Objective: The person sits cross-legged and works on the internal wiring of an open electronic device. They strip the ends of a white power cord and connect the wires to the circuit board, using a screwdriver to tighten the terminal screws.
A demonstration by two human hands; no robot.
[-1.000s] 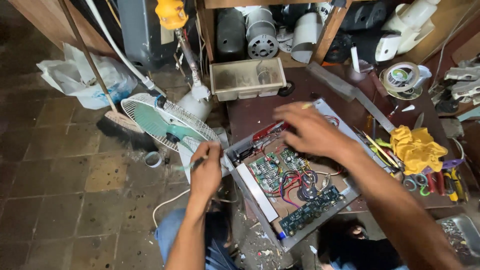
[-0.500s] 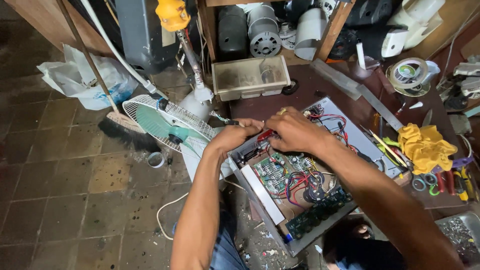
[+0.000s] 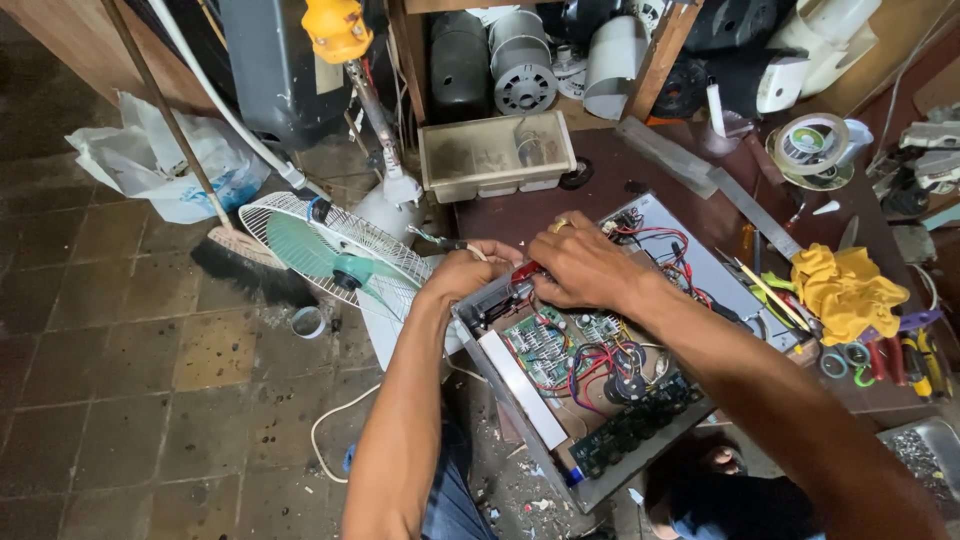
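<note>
While both hands meet at the open grey metal chassis (image 3: 590, 470), wired circuit boards show inside.
Left hand (image 3: 462, 272) and right hand (image 3: 583, 268) pinch a small red part (image 3: 524, 272) at the chassis's far corner, near the worktop's (image 3: 600, 180) front edge; a white plastic bag (image 3: 165, 160) lies on the floor.

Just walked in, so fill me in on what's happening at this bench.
A person has an open grey metal electronics chassis on the dark workbench, its green circuit boards and red and black wires exposed. The left hand and right hand meet at the chassis's upper corner, around a small red part. A white floor fan lies on the tiled floor beside it.
</note>
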